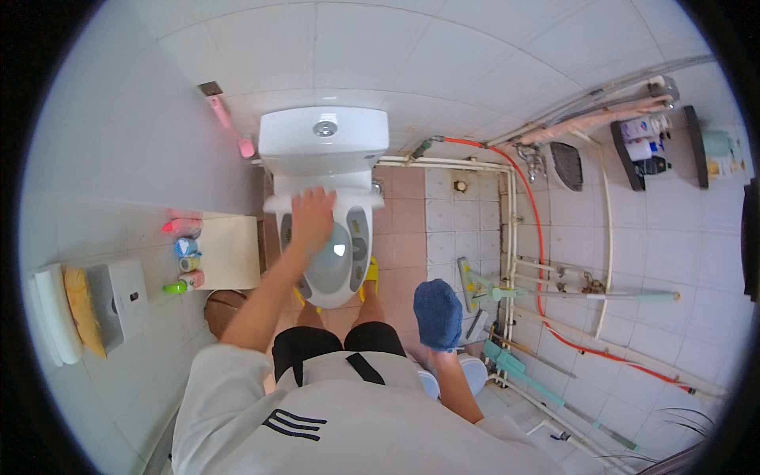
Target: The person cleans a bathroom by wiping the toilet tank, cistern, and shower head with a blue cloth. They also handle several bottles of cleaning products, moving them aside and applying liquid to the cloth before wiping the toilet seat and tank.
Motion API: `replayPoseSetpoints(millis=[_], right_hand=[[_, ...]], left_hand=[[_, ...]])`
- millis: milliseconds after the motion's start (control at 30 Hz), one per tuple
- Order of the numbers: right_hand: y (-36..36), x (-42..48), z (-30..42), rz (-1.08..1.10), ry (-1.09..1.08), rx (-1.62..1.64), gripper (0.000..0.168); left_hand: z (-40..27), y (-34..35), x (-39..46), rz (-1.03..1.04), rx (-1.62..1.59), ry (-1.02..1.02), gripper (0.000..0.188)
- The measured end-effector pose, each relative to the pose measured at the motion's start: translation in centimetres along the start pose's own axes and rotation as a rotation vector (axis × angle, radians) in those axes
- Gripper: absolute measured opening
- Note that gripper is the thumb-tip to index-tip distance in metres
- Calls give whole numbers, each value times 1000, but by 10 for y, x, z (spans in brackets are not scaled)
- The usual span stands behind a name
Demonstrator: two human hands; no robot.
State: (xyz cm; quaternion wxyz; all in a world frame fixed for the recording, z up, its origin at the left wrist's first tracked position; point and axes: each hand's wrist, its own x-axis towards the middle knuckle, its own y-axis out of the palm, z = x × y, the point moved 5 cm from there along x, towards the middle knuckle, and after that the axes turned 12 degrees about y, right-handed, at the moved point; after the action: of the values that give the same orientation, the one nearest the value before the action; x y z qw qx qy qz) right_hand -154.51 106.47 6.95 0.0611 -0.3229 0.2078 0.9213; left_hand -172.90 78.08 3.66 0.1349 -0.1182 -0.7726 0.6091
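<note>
My left hand (313,218), blurred, reaches over the white toilet (325,295), its fingertips at a blurred white edge behind the bowl opening. Whether they grip that edge cannot be told. Grey patches with yellowish marks lie on both sides of the opening. Behind stands the cistern (297,133) with a round metal flush button (325,129) on top. A blue fabric mitt (438,314) covers my right hand (438,323), held to the right of the toilet, above the floor; its fingers are hidden inside.
Bottles and a blue brush (185,247) stand on a cream surface (231,252) at left. A pink brush (228,126) hangs on the wall. Pipes, an orange hose (539,225), a green-handled squeegee (499,292) and white buckets (473,374) are at right.
</note>
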Motion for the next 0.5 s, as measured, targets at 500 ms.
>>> replayPoseSetpoints(millis=[500], right_hand=[[56,240,45,71,-795,-1459,44]], left_hand=[[-73,159,-224,163,-128,-142,65]])
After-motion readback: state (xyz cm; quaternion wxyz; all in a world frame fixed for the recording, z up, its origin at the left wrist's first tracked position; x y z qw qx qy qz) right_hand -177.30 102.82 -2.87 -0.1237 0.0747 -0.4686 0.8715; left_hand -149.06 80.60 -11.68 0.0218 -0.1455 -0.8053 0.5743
